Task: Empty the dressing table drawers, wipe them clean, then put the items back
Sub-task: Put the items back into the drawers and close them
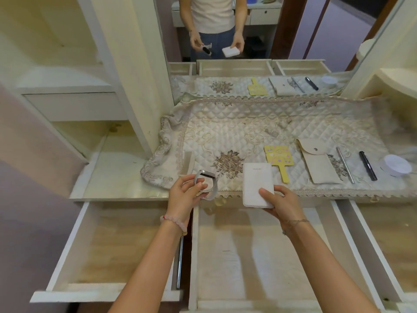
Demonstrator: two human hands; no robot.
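three drawers stand pulled out below the dressing table: the left drawer [108, 249], the middle drawer [255, 256] and the right drawer [388, 240], each a shallow white-walled box with a bare, pale wood-grain floor. above the front edge of the table, the left hand [182, 197] curls closed around a grey looped wristband [206, 184] with a dark oblong face. the right hand [282, 202] grips the lower end of a flat white rectangular case [257, 184] with rounded corners. behind them a quilted cream cloth [237, 129] with lace trim and brown floral embroidery covers the tabletop. on it lie a pale comb [188, 163], a yellow square hand mirror [279, 159], a beige flap pouch [318, 163], a slim silver pen [345, 164], a black pen [367, 166] and a round translucent lid [397, 164].
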